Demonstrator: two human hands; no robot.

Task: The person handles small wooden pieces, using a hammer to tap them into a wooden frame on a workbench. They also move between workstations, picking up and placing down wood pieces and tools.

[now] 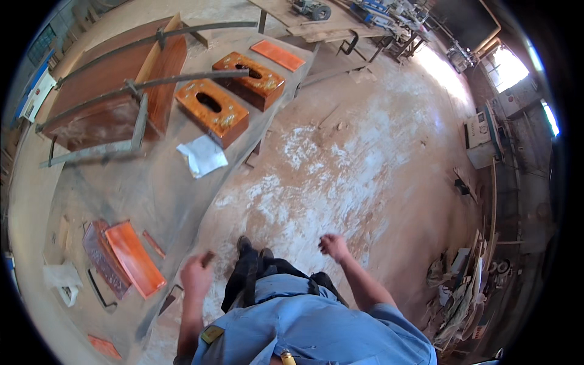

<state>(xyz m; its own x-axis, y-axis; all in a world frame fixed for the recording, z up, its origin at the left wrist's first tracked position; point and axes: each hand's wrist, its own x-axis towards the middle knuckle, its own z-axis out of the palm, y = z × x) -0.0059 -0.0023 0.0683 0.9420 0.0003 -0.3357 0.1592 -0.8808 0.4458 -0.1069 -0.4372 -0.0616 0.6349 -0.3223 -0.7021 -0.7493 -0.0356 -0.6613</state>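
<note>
My left hand (pixel 196 278) is closed over the table's near edge, with a small brown piece (pixel 208 258) showing at its fingertips; its kind is unclear. Out over the floor, my right hand (pixel 334 246) has its fingers curled in, and nothing shows in them. Nearest my left hand on the table (pixel 167 194) lie a glossy orange-red wooden panel (pixel 135 258), a dark carved wooden piece (pixel 104 258) beside it, and a thin reddish strip (pixel 154 244). Farther along stand two varnished wooden tissue boxes (pixel 230 117) with oval openings, near a white sheet (pixel 204 157).
A large brown wooden assembly (pixel 100 91) is held in long bar clamps (pixel 194 76) at the far left. Another orange panel (pixel 277 55) lies beyond the boxes. The dusty floor (pixel 359 158) bears white smears. Piled scraps (pixel 462 292) line the right wall; machines (pixel 374 12) stand behind.
</note>
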